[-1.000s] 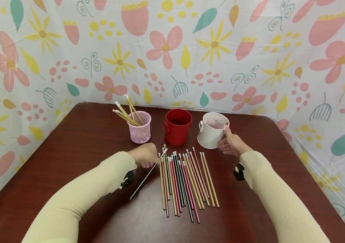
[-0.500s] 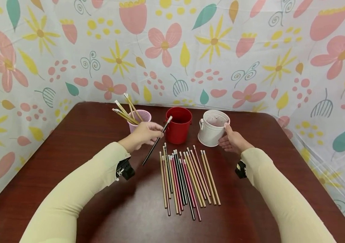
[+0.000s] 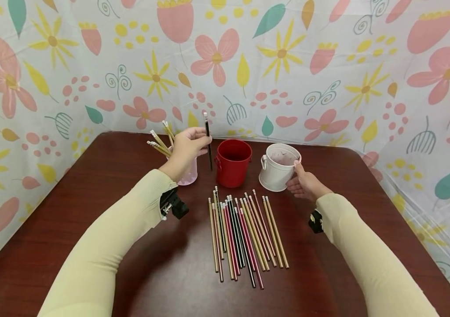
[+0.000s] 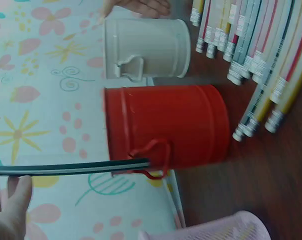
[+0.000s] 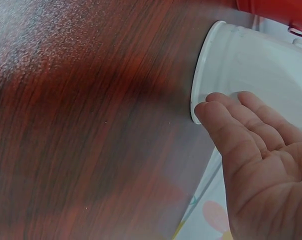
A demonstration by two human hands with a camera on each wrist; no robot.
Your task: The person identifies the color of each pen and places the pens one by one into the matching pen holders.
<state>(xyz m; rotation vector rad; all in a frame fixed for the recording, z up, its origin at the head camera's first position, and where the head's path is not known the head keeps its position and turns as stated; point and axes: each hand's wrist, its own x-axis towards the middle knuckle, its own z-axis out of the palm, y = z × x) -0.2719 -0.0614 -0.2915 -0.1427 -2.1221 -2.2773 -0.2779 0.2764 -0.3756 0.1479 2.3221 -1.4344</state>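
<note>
My left hand [image 3: 187,149] pinches a black pencil [image 3: 210,159] between thumb and fingers. The pencil stands nearly upright, white eraser end up, just left of the red bucket [image 3: 232,171] and above the table. In the left wrist view its lower end overlaps the red bucket's handle [image 4: 166,157]. My right hand [image 3: 305,182] rests against the right side of the white bucket [image 3: 277,177], thumb at the rim. In the right wrist view, its loosely extended fingers [image 5: 218,117] lie along the bucket's wall. Behind my left hand, a pink mesh cup [image 3: 190,177] is partly hidden.
Gold pencils [image 3: 156,149] lean in the pink cup. A spread of gold, black and dark red pencils [image 3: 244,237] lies on the brown table [image 3: 320,277], erasers toward the buckets. A flower-patterned cloth [image 3: 225,61] hangs behind the table's far edge.
My left hand has lifted the black pencil off the table, carried it up toward the red bucket's left and turned it from slanted to nearly upright. My right hand stays at the white bucket.
</note>
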